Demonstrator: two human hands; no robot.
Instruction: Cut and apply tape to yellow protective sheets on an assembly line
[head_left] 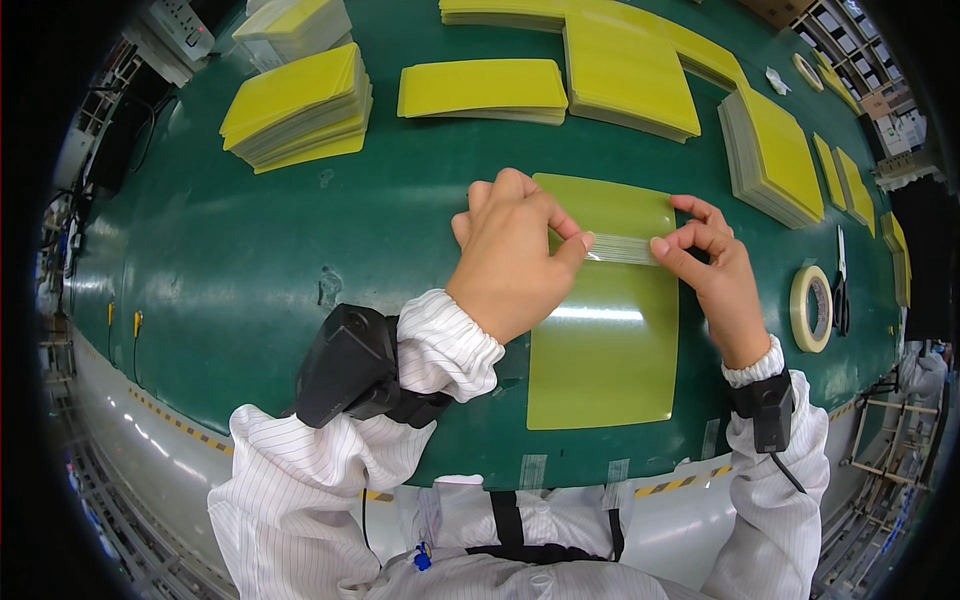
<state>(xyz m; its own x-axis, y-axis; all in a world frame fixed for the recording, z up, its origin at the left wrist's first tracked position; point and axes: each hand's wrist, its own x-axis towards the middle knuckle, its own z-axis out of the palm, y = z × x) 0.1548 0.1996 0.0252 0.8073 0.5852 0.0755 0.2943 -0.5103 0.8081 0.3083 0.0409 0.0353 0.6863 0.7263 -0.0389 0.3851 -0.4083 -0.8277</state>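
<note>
Centre of frame: clear tape strip (621, 249) stretched between left hand (510, 255) and right hand (712, 270), each end pinched tight by closed fingers (575, 245). Just beneath, yellow-green sheet (610, 345) flat on green tabletop (250, 260).

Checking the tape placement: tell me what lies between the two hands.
Head view: a clear tape strip spans from left hand to right hand, over the yellow-green sheet.

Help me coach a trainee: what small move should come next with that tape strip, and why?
Probably lower the tape strip onto the yellow-green sheet and press it flat: left hand and right hand hold it stretched just above the sheet.
</note>
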